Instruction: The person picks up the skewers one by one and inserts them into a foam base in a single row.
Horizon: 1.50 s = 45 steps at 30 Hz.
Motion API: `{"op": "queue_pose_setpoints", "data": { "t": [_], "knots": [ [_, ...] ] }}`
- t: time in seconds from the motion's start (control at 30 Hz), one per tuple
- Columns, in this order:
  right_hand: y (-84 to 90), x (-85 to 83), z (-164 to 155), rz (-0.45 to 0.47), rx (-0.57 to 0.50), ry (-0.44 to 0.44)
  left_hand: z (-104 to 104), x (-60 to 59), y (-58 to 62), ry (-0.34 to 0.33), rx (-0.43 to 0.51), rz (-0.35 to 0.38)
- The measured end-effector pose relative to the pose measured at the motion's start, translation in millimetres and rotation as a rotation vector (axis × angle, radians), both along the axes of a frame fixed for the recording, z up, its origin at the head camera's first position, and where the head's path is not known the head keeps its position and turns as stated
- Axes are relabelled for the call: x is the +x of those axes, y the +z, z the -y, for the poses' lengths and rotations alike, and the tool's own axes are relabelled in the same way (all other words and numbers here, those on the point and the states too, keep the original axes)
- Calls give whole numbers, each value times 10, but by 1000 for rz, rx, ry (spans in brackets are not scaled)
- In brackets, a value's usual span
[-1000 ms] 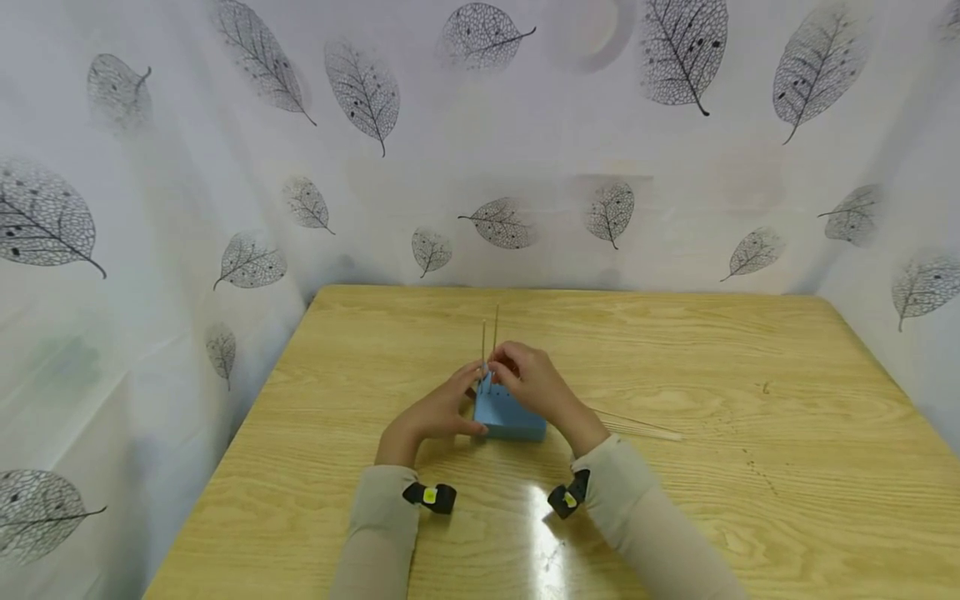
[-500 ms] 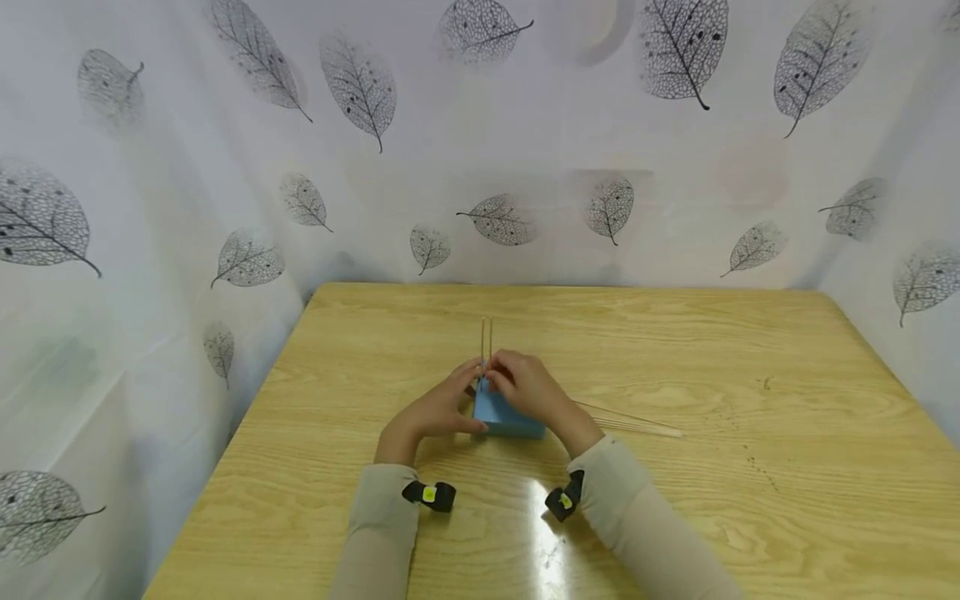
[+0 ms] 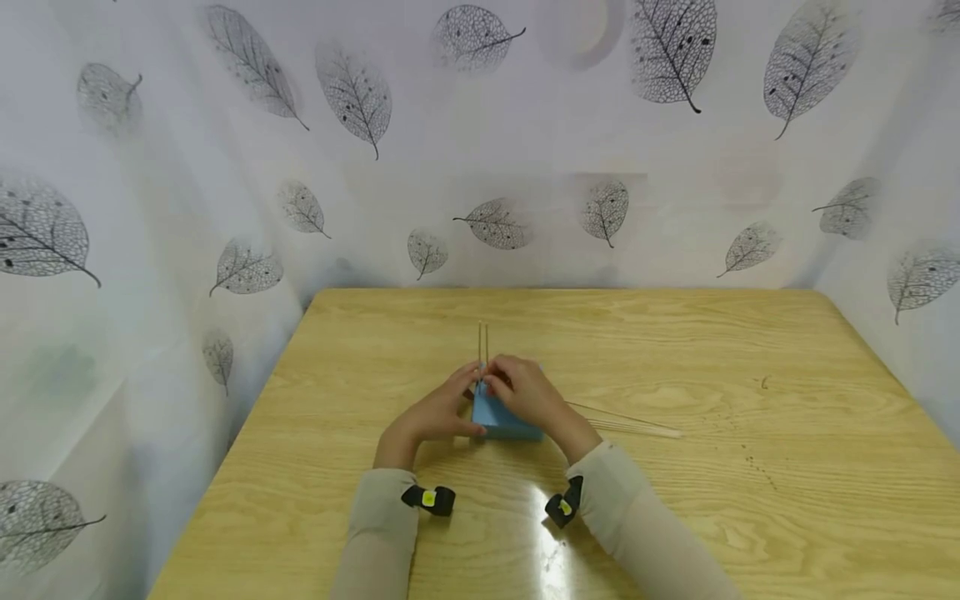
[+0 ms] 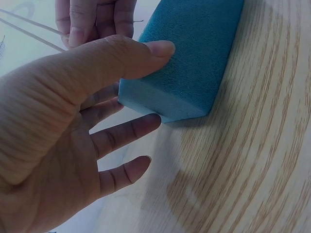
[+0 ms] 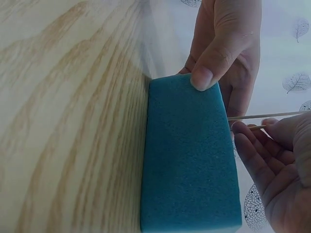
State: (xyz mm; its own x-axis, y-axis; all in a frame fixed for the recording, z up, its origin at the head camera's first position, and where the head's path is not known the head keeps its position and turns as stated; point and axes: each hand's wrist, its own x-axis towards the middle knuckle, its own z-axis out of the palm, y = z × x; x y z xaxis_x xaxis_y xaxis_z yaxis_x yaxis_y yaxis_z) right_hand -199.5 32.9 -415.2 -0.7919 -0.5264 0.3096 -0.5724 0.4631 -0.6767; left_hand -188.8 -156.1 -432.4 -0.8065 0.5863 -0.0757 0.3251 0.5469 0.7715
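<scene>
A blue foam block sits on the table, its top partly hidden by the hands. My left hand holds its left end; in the left wrist view the thumb presses the block's face, while two fingers spread apart below. Two thin wooden sticks stand upright side by side at the block's far left. One stick is pinched between the thumb and fingertips of my right hand, close above the block. The other stick stands beside it, near my left fingers. The right hand covers the stick's lower end in the head view.
Several more thin sticks lie loosely bunched on the wooden table, right of the block and partly behind my right wrist. A white curtain with a leaf print hangs along the table's back and sides.
My right hand has moved slightly down and left with its stick. That stick's top, earlier higher than the other's, is now about level with it. The left hand stays on the block.
</scene>
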Motion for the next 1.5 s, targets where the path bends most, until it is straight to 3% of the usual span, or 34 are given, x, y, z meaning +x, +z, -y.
{"op": "queue_pose_setpoints", "data": {
  "t": [0.2,0.4,0.83,1.5],
  "knots": [
    [16,28,-25,15,-5,-15,-8,6,-12,-1,2,12],
    [40,56,-126,63,7,-83,-15,21,-5,6,-10,12],
    [8,38,-426,26,-33,-155,-26,39,-16,28,-67,-17],
    [-82,124,-1264,53,35,-277,-49,39,10,39,-65,-9]
  ]
}}
